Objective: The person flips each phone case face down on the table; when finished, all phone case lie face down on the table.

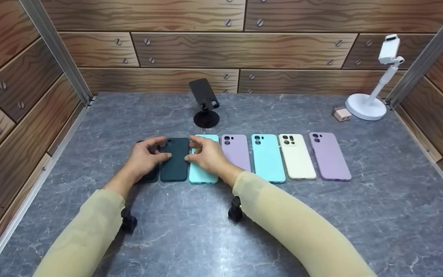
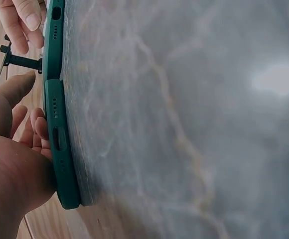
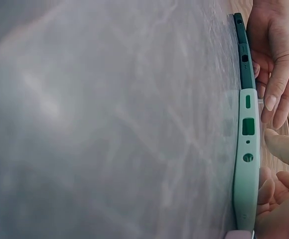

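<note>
Here, both hands (image 1: 175, 156) with relaxed fingers on a matte, round-cornered dark green case (image 1: 175, 159).

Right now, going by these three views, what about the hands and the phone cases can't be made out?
- Leftmost dark case: head view, mostly hidden under the left hand.
- Mint case: head view, upper half covered by the right hand.
- Dark green case: both wrist views show only its edge.
- White stand: its clamp is too small to tell whether it holds anything.
</note>
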`<state>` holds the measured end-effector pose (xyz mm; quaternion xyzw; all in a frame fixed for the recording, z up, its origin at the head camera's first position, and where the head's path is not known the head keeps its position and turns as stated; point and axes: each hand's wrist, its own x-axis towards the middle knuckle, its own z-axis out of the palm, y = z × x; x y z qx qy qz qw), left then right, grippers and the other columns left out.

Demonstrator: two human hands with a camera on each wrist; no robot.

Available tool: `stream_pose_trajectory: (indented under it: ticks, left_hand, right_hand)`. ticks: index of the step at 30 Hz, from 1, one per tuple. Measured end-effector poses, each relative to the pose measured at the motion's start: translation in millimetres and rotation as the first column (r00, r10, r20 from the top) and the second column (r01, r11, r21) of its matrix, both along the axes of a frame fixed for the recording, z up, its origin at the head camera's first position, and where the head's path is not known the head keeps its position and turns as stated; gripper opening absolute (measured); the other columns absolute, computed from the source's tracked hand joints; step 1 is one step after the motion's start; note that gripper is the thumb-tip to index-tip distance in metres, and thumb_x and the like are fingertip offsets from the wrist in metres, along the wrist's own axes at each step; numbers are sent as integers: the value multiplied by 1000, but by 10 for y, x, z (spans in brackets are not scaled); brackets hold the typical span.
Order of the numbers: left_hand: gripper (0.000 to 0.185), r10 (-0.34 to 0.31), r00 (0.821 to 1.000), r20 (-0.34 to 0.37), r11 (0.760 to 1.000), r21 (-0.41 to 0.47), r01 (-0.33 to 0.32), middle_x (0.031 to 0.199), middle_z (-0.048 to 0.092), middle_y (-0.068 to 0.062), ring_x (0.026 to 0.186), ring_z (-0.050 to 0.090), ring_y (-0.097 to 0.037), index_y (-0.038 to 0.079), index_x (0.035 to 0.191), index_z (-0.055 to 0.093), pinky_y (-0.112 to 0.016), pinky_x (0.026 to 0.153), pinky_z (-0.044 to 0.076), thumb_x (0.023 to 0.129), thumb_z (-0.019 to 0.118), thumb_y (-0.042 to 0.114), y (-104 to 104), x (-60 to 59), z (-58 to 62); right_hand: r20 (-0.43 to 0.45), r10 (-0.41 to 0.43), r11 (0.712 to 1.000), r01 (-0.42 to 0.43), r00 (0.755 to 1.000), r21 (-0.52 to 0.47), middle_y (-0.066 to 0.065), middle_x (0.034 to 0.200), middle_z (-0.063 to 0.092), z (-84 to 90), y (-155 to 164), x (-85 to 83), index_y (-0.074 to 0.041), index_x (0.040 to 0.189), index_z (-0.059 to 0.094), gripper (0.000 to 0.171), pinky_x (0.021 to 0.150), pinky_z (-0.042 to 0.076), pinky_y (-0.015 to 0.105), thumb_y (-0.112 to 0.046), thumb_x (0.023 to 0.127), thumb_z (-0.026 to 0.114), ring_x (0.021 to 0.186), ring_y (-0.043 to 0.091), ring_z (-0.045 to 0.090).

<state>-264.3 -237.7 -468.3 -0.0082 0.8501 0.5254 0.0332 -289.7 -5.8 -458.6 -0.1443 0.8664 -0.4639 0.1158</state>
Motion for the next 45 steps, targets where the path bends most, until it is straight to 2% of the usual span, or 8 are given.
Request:
stream_pose_trajectory:
  ticks: [8,14,17,24,31,34,39,45]
  left_hand:
    - [58,13,1000,5,1000,14,-13,154,54,-15,122,58,-32,9,155,55,-41,98,52,101,75,14,-36,11,128]
    - [59,35,999,-26,999,8,-35,153,55,-18,124,58,-34,6,155,54,-36,94,52,101,75,14,-236,38,263]
    - [61,38,999,-28,999,-16,-39,154,54,-20,124,58,-35,4,156,52,-35,92,52,101,74,14,-381,69,286]
    - [66,58,997,45,997,-46,-56,160,47,-21,134,54,-39,6,160,46,-43,95,52,102,74,18,-645,139,244]
    - [70,61,993,101,997,-53,-56,163,43,-21,138,52,-39,6,162,43,-51,106,49,101,75,19,-725,213,172]
    - [71,48,993,110,998,-46,-43,161,46,-21,134,55,-38,5,162,42,-49,108,48,101,76,17,-723,224,140]
    - [71,26,995,100,998,-55,-20,158,50,-21,127,59,-35,4,161,44,-41,101,50,100,77,18,-735,214,106]
    - [71,22,995,98,998,-59,-16,159,49,-21,129,57,-35,4,161,44,-39,101,50,100,77,17,-748,194,82]
  right_hand:
    - [-34,-1,1000,0,999,-31,6,136,69,75,-18,15,-11,154,57,63,92,56,34,-15,96,82,112,20,68]
    - [-62,30,995,-36,998,-88,9,134,70,193,-115,50,-11,152,59,60,89,57,33,-15,96,82,112,23,67]
    - [-58,50,994,-55,997,-96,8,133,71,210,-217,65,-11,153,58,61,90,57,32,-16,97,81,113,22,67]
    - [18,94,990,-92,995,-109,6,136,70,167,-491,119,-12,156,54,65,92,57,31,-16,97,81,118,19,65]
    - [95,129,981,-113,987,-161,11,144,65,139,-650,173,-13,159,51,69,101,55,37,-15,97,81,130,24,63]
    - [123,139,977,-116,983,-177,13,146,64,126,-665,177,-12,159,50,70,103,54,38,-15,96,81,133,24,61]
    - [196,141,976,-103,970,-193,12,147,64,124,-681,164,-13,160,49,73,98,56,39,-16,96,83,132,23,62]
    - [249,160,972,-108,955,-211,15,146,63,131,-698,122,-12,159,51,71,93,58,39,-15,95,83,126,24,66]
